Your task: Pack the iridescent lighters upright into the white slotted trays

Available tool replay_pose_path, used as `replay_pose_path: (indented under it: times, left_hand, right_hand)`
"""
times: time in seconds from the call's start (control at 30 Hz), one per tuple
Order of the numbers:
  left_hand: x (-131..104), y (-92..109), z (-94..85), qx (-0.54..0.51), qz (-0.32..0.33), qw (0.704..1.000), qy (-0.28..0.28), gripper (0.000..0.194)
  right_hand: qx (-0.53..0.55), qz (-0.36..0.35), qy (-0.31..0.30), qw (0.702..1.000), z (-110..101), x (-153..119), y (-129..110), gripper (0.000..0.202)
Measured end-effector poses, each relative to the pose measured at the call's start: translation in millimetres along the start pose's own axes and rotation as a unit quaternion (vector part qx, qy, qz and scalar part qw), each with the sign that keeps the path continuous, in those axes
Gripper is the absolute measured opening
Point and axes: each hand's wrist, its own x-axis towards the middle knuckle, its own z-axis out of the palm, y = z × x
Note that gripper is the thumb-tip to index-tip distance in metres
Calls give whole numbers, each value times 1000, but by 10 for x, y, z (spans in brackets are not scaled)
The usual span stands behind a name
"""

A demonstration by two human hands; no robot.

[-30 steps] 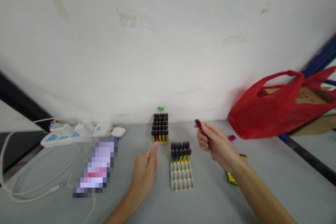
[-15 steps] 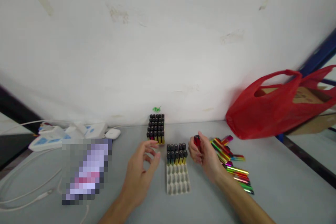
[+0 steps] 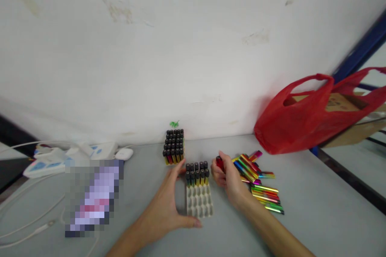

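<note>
My left hand (image 3: 167, 209) is spread along the left side of a pale slotted tray (image 3: 199, 200), thumb by its near edge and fingers by its far left corner; whether it touches the tray I cannot tell. Black-topped lighters (image 3: 197, 172) stand upright in the tray's two far rows, above bare slots. To the right of the tray, my right hand (image 3: 229, 176) is closed around a red lighter (image 3: 220, 163) with a dark top. Beside that hand lies a loose pile of shiny coloured lighters (image 3: 249, 166).
Behind the tray, near the wall, stands a full block of black-topped lighters (image 3: 174, 144). A red bag (image 3: 298, 124) with cardboard inside sits at the back right. On the left are a power strip (image 3: 102, 151), a white charger (image 3: 124, 153), cables and a blurred phone-like object (image 3: 96, 196).
My left hand has opened wide and moved to the tray's left side, thumb now near its front edge. My right hand still holds the red lighter. The whole view has shifted slightly.
</note>
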Motion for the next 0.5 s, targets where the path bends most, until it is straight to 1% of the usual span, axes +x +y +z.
replay_pose_path:
  times: [0.07, 0.2, 0.4, 0.5]
  left_hand:
    - [-11, -17, -17, 23, 6, 1000, -16, 162]
    - [-23, -22, -19, 64, 10, 997, -35, 160]
    - [-23, -25, -2, 69, 19, 997, -29, 155]
    - [-26, -29, -11, 69, 16, 997, -28, 155]
  right_hand:
    - [-6, 1, 8, 1000, -3, 5, 25, 66]
    - [-14, 1, 19, 1000, 0, 10, 59, 64]
    - [-21, 3, 28, 999, -6, 10, 78, 62]
    - [-19, 5, 20, 1000, 10, 6, 82, 62]
